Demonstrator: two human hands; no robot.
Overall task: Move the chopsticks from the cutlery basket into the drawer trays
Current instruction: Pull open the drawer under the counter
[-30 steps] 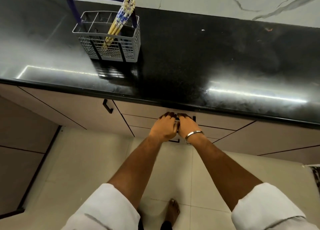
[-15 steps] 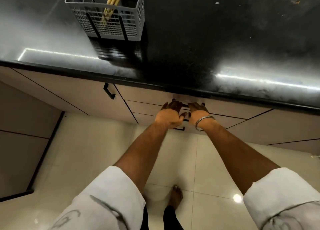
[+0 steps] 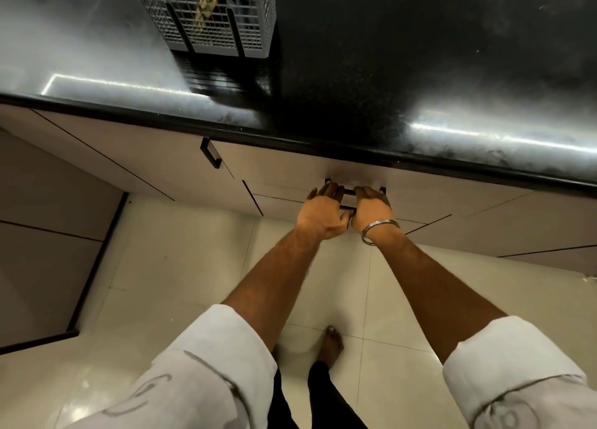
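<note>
The grey wire cutlery basket (image 3: 245, 24) stands on the black countertop at the top of the view, its upper part cut off. Several yellowish chopsticks (image 3: 206, 5) lean inside it, seen through the mesh. Below the counter edge, the top drawer front (image 3: 284, 173) is level with the fronts beside it. My left hand (image 3: 323, 212) and my right hand (image 3: 371, 213) sit side by side, fingers curled over its black bar handle (image 3: 349, 191). A metal bangle circles my right wrist. The drawer trays are hidden.
The glossy black countertop (image 3: 387, 57) juts out over beige cabinet fronts. Another black handle (image 3: 210, 153) sits on the cabinet to the left. More drawer fronts lie below the gripped one. My bare foot (image 3: 331, 341) stands on the pale tiled floor.
The view has tilted down, so the basket slid to the top edge and its blue handle left the frame. Both hands stayed at the drawer handle; their fingers spread briefly and now curl over it.
</note>
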